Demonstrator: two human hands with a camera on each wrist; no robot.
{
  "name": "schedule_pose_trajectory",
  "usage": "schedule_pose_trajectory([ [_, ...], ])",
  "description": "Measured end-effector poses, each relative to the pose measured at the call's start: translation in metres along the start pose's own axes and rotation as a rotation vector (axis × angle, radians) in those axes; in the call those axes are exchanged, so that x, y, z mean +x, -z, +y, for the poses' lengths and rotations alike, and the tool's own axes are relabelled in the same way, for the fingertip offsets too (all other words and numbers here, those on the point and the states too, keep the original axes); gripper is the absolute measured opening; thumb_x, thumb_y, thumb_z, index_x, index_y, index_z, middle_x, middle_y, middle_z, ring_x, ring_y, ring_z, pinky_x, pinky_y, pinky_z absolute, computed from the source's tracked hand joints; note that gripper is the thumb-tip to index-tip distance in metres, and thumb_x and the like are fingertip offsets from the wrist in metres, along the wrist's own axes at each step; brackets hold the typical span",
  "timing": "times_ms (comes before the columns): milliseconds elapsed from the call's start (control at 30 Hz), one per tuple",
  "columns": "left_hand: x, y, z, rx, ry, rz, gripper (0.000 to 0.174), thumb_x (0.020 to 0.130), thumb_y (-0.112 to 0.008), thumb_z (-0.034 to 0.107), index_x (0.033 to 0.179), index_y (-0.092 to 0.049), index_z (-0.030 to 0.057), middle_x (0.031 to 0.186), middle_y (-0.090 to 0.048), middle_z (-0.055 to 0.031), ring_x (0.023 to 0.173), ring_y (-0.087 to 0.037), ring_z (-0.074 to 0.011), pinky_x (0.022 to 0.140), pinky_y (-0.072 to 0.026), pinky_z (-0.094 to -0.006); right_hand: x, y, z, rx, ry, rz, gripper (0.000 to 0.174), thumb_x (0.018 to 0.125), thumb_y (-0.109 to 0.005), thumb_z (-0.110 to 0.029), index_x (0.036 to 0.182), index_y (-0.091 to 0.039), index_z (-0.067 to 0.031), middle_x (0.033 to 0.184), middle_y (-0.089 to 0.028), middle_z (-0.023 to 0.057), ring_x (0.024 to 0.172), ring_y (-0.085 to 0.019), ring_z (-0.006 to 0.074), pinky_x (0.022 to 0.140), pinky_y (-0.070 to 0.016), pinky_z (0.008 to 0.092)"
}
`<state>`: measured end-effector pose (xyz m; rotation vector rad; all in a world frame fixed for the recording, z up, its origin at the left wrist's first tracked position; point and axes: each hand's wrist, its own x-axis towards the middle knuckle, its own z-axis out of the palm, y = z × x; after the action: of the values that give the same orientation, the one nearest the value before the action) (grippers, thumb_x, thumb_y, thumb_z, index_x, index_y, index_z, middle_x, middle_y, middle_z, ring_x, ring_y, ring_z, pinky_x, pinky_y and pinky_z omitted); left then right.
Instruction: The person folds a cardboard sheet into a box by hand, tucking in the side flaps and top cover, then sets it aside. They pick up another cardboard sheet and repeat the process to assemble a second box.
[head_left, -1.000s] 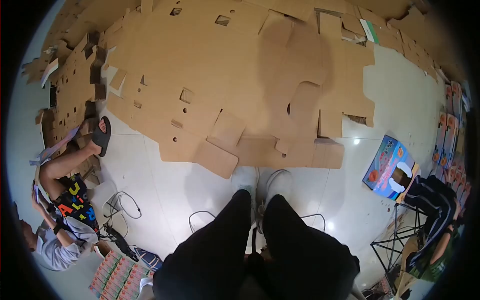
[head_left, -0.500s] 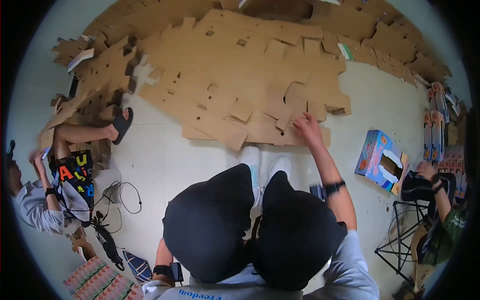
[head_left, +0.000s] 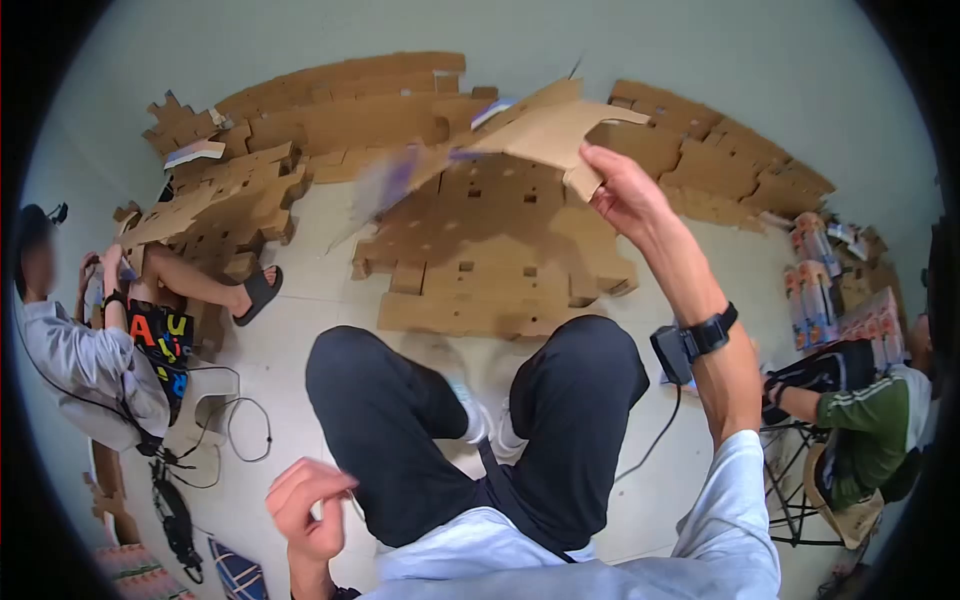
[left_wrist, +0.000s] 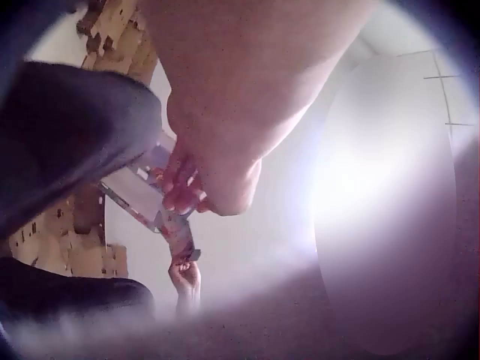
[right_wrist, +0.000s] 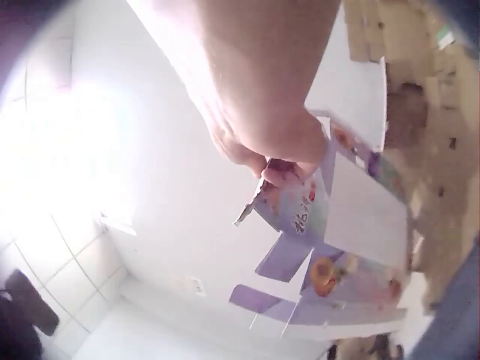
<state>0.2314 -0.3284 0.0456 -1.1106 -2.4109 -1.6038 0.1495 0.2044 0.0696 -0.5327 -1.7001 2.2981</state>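
Note:
My right hand [head_left: 625, 190] grips the edge of a flat cardboard carton blank [head_left: 535, 135], raised in front of me. Its plain brown side faces me in the head view; the far end is blurred. The right wrist view shows the printed side of the carton blank [right_wrist: 300, 202], purple and white with fruit pictures and cut flaps, and the fingers curled over its edge. My left hand [head_left: 310, 505] hangs beside my left knee, fingers loosely bent, holding nothing. Below the raised blank, a stack of flat brown cardboard [head_left: 470, 310] lies on the floor.
More cardboard sheets [head_left: 370, 125] lean along the wall. A seated person [head_left: 90, 370] is at left, with cables [head_left: 250, 430] on the floor nearby. Another person [head_left: 870, 430] sits at right by a black-framed stool [head_left: 790, 490] and printed boxes [head_left: 810, 290].
The head view has tilted up. My right hand came into view over the stack, then lifted a carton blank from it. My left hand has come into view at lower left.

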Motion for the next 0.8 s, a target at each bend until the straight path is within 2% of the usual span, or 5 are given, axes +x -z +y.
schedule_pose_trajectory([
  [100, 0.033, -0.027, 0.029, -0.070, 0.092, -0.208, 0.035, 0.091, -0.065, -0.004, 0.126, -0.067, -0.0040, 0.112, -0.076, -0.0175, 0.104, -0.074, -0.0295, 0.094, -0.0576, -0.0369, -0.072, -0.040, -0.062, 0.200, 0.033, 0.043, 0.020, 0.110, -0.066, -0.027, 0.114, -0.070, -0.0071, 0.094, -0.071, -0.0039, 0.066, -0.057, 0.0001, 0.052, -0.0450, 0.0145],
  [200, 0.044, -0.051, 0.023, -0.079, 0.128, -0.329, 0.094, 0.093, -0.073, 0.001, 0.170, -0.020, 0.0075, 0.154, -0.056, -0.0228, 0.133, -0.064, -0.0363, 0.116, -0.0489, -0.0445, -0.114, -0.035, -0.045, 0.057, 0.102, -0.113, 0.020, 0.109, -0.066, -0.024, 0.117, -0.066, -0.0054, 0.096, -0.067, -0.0030, 0.066, -0.053, 0.0003, 0.052, -0.0403, 0.0153],
  [400, 0.058, -0.087, -0.004, -0.702, 0.465, -0.116, 0.105, 0.099, -0.066, -0.003, 0.172, 0.007, 0.0191, 0.171, -0.025, -0.0268, 0.144, -0.055, -0.0378, 0.110, -0.0539, -0.0439, -0.243, -0.078, 0.033, -0.088, -0.043, 0.062, 0.022, 0.106, -0.070, -0.023, 0.113, -0.069, -0.0019, 0.093, -0.074, 0.0020, 0.064, -0.060, 0.0059, 0.057, -0.0490, 0.0222],
  [500, 0.067, -0.099, -0.020, -0.562, 0.529, -0.265, 0.105, 0.100, -0.063, -0.007, 0.172, 0.008, 0.0215, 0.171, -0.025, -0.0286, 0.144, -0.056, -0.0369, 0.111, -0.0535, -0.0420, -0.255, -0.070, 0.098, -0.176, -0.231, -0.077, 0.024, 0.108, -0.068, -0.024, 0.114, -0.066, -0.0013, 0.099, -0.080, 0.0093, 0.080, -0.076, 0.0111, 0.058, -0.0499, 0.0222],
  [800, 0.101, -0.111, -0.021, 0.425, 0.082, -0.658, 0.072, 0.082, -0.068, -0.010, 0.149, -0.056, 0.0114, 0.161, -0.042, -0.0263, 0.142, -0.051, -0.0460, 0.110, -0.0510, -0.0486, -0.228, -0.056, 0.153, 0.095, -0.269, 0.008, 0.018, 0.111, -0.064, -0.019, 0.115, -0.063, -0.0007, 0.097, -0.077, 0.0108, 0.077, -0.073, 0.0123, 0.063, -0.0507, 0.0227],
])
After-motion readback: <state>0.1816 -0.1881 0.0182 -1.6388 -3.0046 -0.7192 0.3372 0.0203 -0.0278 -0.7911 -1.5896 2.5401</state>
